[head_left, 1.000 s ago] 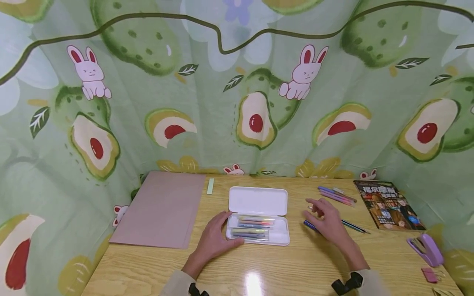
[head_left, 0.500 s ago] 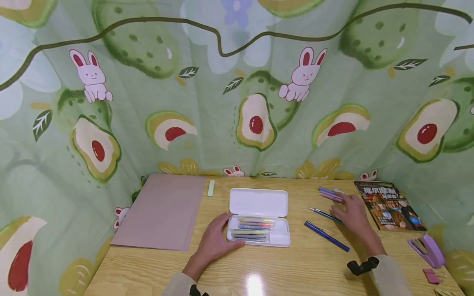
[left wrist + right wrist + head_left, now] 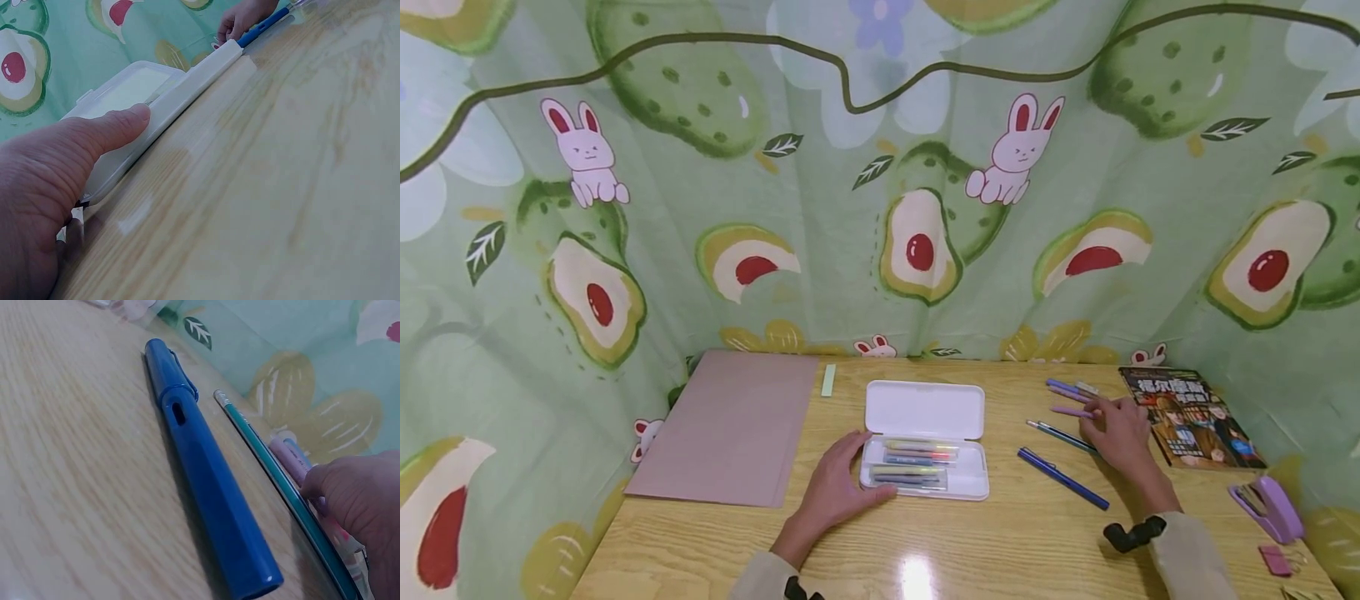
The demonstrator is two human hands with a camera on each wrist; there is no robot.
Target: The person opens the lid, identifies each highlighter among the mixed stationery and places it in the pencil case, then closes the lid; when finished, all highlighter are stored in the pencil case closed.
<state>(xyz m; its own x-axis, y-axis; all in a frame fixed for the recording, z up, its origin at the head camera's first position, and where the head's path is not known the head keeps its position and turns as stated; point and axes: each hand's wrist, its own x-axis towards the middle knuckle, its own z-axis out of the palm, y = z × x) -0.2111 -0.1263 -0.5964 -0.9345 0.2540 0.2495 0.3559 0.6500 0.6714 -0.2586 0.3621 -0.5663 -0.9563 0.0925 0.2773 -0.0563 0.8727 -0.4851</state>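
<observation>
A white pencil case (image 3: 973, 483) lies open mid-table, its lid (image 3: 923, 410) flat behind it and several coloured pens inside. My left hand (image 3: 842, 479) grips the case's left end, thumb (image 3: 106, 134) along the front wall of the case (image 3: 181, 94). My right hand (image 3: 1105, 423) pinches a pink pen (image 3: 1070, 411) near the book. In the right wrist view my fingers (image 3: 356, 494) sit on the pink pen (image 3: 289, 457), beside a green pencil (image 3: 275, 469) and a blue pen (image 3: 200, 469). Both the blue pen (image 3: 1062, 477) and the green pencil (image 3: 1058, 434) lie just left of that hand.
A pink folder (image 3: 730, 425) covers the table's left part, with a pale green strip (image 3: 827, 380) beside it. More purple pens (image 3: 1063, 387) lie at the back. A book (image 3: 1187, 417), a purple stapler (image 3: 1266, 508) and pink clips (image 3: 1273, 560) sit at the right. Patterned fabric (image 3: 880, 208) surrounds the table.
My right hand left the blue pen, moved right and back to the purple pens, then drew one pink pen toward me. The left hand and case stayed put.
</observation>
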